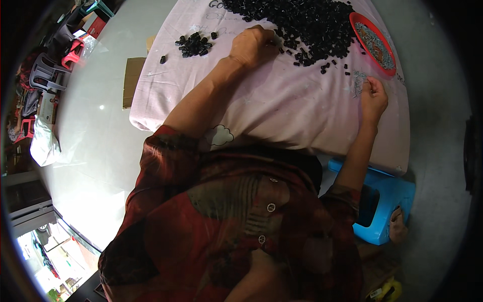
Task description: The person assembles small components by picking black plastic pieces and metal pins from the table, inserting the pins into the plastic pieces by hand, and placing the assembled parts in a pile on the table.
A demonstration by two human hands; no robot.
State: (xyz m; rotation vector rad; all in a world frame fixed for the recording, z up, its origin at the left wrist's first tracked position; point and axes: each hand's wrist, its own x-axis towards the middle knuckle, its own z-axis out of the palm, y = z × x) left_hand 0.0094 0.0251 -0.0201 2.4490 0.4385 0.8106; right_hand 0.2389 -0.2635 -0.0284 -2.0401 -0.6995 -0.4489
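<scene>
While the left hand [254,45] rests knuckles-up at the near edge of the large heap of small black cylindrical parts [297,25], its fingers are curled under and pressed together among the pieces; whether they pinch one cannot be told, since the back of the hand hides the tips. Right hand [373,96]: fingers drawn together, thumb against fingertips, pinching at something small beside a little cluster of thin silvery metal pieces [358,83] lying on the cloth; the pinched item itself is too small to make out.

Outward from the left hand: a few loose black parts lie scattered along the heap's near margin, between the two hands. A separate small pile of black parts [193,44] sits well apart to the left, with one stray piece nearer the cloth's left edge.

Outward from the right hand: a red shallow dish [358,27] holding more silvery metal pieces stands just beyond, touching the heap's right side.

All of this rests on a pale pink cloth [282,105] covering a low table. Surroundings: a blue plastic stool [392,201] under the right forearm, pale glossy floor [95,131], a flat cardboard piece [132,80] beside the table's left edge, stacked plastic chairs [48,70] at far left.
</scene>
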